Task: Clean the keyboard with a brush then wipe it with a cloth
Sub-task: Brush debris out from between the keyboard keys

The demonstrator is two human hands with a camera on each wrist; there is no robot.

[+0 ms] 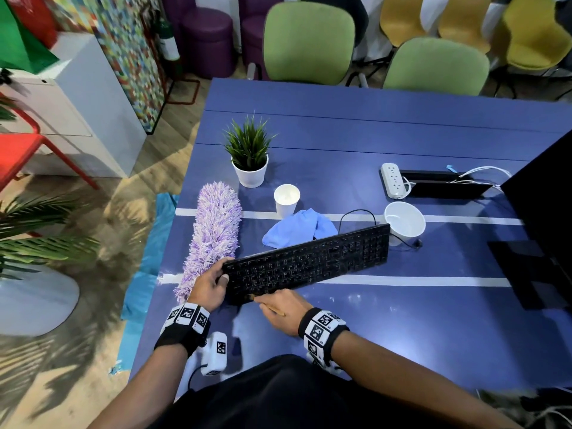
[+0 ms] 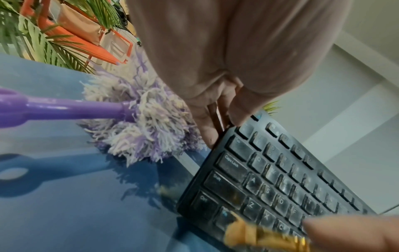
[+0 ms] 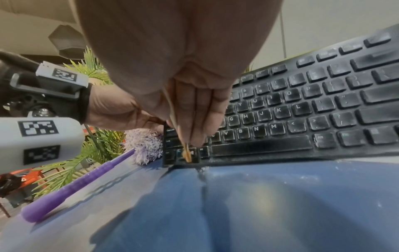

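A dusty black keyboard (image 1: 309, 261) (image 2: 280, 180) (image 3: 302, 109) is tilted up on the blue table (image 1: 371, 329), its near edge down. My left hand (image 1: 212, 284) (image 2: 218, 119) grips its left end, thumb on the keys. My right hand (image 1: 283, 308) (image 3: 194, 109) pinches a small wooden brush (image 1: 272, 308) (image 2: 248, 235) (image 3: 186, 153). Its tan bristles touch the bottom-left keys. A blue cloth (image 1: 298, 227) lies crumpled just behind the keyboard.
A purple fluffy duster (image 1: 213, 233) (image 2: 138, 122) (image 3: 144, 146) lies left of the keyboard. Behind stand a potted plant (image 1: 249, 156), a paper cup (image 1: 286, 199) and a white bowl (image 1: 404, 221). A power strip (image 1: 393, 181) and a dark monitor (image 1: 538, 218) are at the right.
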